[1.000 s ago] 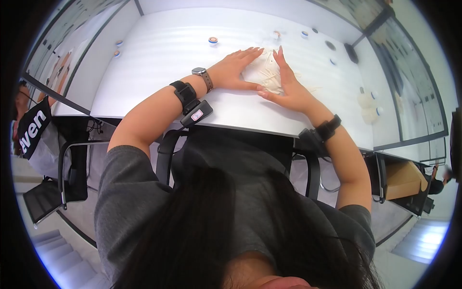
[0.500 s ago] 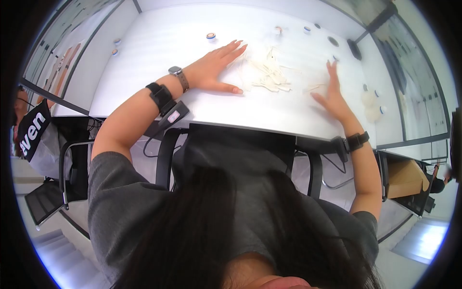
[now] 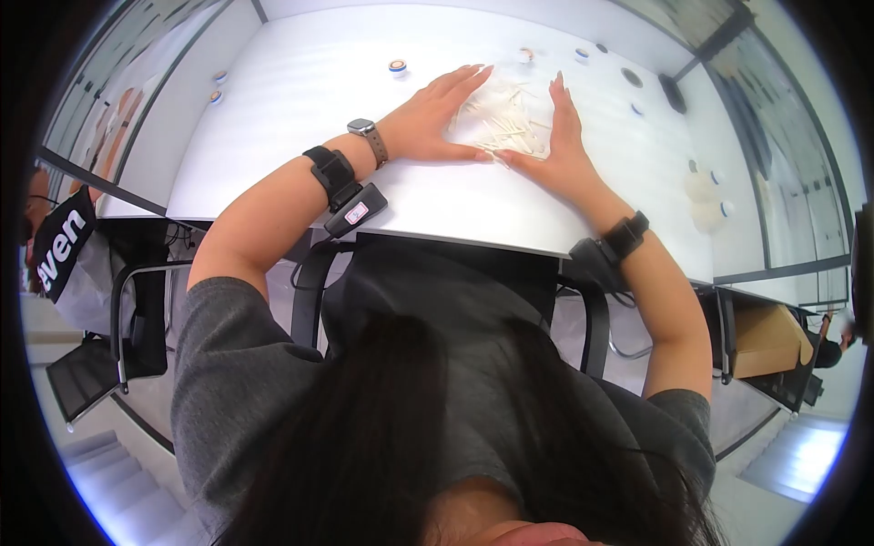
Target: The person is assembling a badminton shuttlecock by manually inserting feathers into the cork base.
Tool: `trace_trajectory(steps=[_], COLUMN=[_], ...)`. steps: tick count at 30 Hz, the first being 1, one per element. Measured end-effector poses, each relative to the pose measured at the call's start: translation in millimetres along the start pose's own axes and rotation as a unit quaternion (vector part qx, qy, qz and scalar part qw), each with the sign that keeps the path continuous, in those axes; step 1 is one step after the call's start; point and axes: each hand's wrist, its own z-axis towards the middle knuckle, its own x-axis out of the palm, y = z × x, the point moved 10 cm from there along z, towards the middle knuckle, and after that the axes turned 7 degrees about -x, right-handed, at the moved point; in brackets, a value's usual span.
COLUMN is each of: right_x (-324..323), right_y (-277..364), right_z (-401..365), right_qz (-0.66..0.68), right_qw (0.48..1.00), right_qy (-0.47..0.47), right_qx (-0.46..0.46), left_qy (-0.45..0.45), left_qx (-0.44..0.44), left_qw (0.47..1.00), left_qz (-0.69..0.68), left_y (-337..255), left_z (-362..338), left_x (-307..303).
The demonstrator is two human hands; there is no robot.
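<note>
**Sticks.** The pile of pale thin sticks [image 3: 503, 118] lies loose on the white table [image 3: 300, 118], midway along its width and closer to its near edge than to its far edge. It is not in any container.

**Hands.** The left hand [image 3: 435, 114] and the right hand [image 3: 557, 146] stand on the table at either side of the pile. Fingers are straight and held together, none curled around anything. The palms face the pile and touch its outer sticks. The thumbs point toward each other along the pile's side nearest the table's near edge. The left forearm carries a watch [image 3: 364, 135] and a black strap [image 3: 332, 173]. The right wrist carries a black band [image 3: 625, 237].

**Containers.**
- One small round pot [image 3: 398, 66] stands toward the table's far edge. Its contents cannot be told.
- Two further small pots [image 3: 523, 55] [image 3: 576, 55] stand at the far edge, with contents too small to tell.
- Two small pots [image 3: 218, 87] stand at the table's left edge.
- Two white bottles [image 3: 699, 200] with blue caps rest by the table's right edge. Their caps are on and their contents are hidden.
- A cardboard box [image 3: 760, 337] sits below the table's right end.
</note>
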Motion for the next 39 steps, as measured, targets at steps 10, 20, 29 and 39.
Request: trace_trajectory(steps=[10, 20, 29, 39], right_x=[20.7, 5.0, 12.8, 0.8], right_y=[-13.8, -37.6, -18.5, -8.8], right_z=[50.4, 56.7, 53.5, 47.6], right_qz=[0.335, 0.206, 0.167, 0.170], right_qw=[0.936, 0.977, 0.984, 0.982], right_qy=[-0.105, -0.055, 0.061, 0.059], right_qx=[0.011, -0.002, -0.013, -0.061], left_qy=[-0.109, -0.044, 0.016, 0.045], left_qx=[0.010, -0.062, -0.096, -0.125], left_qw=[0.994, 0.997, 0.994, 0.969], left_qz=[0.015, -0.005, -0.043, -0.208], left_y=[5.8, 23.5, 31.6, 33.4], left_z=[5.3, 15.9, 17.4, 23.0], left_x=[-23.9, -4.6, 8.7, 3.2])
